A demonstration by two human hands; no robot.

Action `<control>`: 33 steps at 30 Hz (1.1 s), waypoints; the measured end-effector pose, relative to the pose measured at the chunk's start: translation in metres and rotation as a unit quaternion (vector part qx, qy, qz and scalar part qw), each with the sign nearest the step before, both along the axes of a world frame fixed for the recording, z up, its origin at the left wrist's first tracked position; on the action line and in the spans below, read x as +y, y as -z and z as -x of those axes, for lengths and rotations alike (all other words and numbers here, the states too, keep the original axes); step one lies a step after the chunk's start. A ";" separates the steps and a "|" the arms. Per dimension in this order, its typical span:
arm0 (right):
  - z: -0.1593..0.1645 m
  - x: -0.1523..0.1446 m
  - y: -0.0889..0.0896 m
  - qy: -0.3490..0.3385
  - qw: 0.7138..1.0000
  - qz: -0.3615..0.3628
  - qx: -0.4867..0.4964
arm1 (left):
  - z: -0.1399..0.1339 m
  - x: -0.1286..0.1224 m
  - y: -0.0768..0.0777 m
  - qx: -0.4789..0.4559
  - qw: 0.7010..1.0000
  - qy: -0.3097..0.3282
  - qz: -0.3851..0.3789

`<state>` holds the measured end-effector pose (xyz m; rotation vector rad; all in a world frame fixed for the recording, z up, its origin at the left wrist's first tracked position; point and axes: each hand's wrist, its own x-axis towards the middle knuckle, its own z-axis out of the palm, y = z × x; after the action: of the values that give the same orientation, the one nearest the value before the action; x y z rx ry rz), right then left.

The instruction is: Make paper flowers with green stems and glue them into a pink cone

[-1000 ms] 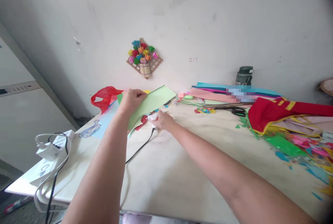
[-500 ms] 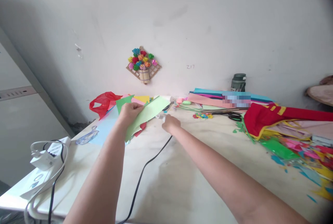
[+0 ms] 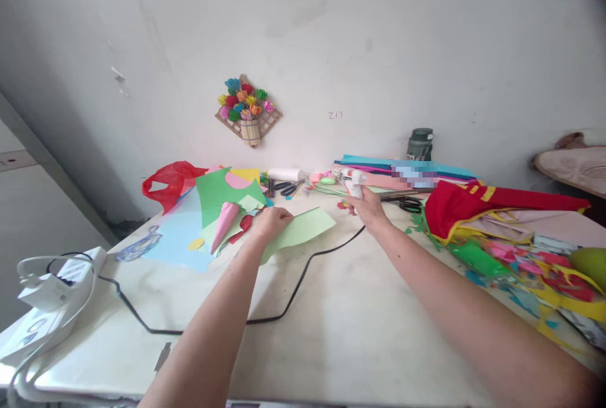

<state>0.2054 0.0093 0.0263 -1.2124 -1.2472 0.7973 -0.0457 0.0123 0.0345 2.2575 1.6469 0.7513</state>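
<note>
My left hand (image 3: 274,222) is closed on the edge of a light green sheet of paper (image 3: 303,231), which tilts just above the table. In my right hand (image 3: 369,207) is a white glue gun (image 3: 354,182), gripped by its handle and held up over the table's far part. A black cord (image 3: 303,288) runs from below the right hand across the tabletop. Left of my left hand lie a pink paper cone (image 3: 224,226), a dark green sheet (image 3: 222,192) and red scraps (image 3: 245,223), on and around a light blue sheet (image 3: 175,237).
A white power strip (image 3: 52,307) with a plugged-in adapter stands at the left edge. Scissors (image 3: 409,204), stacked coloured paper (image 3: 369,163) and a dark bottle (image 3: 420,144) are at the back. Red cloth (image 3: 454,209) and paper scraps (image 3: 534,269) cover the right side.
My right hand has lifted the glue gun and moved right. My left hand has carried the light green sheet right and lower, uncovering the pink cone. The view has shifted slightly.
</note>
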 end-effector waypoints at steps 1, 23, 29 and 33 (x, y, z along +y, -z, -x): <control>-0.004 -0.002 0.000 -0.011 1.000 -0.013 0.023 | -0.005 0.002 0.005 0.019 1.000 0.000 -0.002; -0.013 -0.028 0.016 -0.158 0.978 0.134 -0.024 | -0.029 0.007 0.032 0.075 0.996 -0.016 -0.050; -0.011 -0.027 0.018 -0.155 0.975 0.146 -0.060 | -0.029 0.007 0.033 0.081 0.996 -0.033 -0.034; -0.011 -0.025 0.022 -0.158 0.976 0.141 -0.056 | -0.028 0.006 0.034 0.070 0.997 -0.033 -0.018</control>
<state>0.2162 -0.0162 0.0046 -1.3161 -1.4788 1.1859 -0.0176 0.0188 0.0009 2.3398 1.7914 0.6552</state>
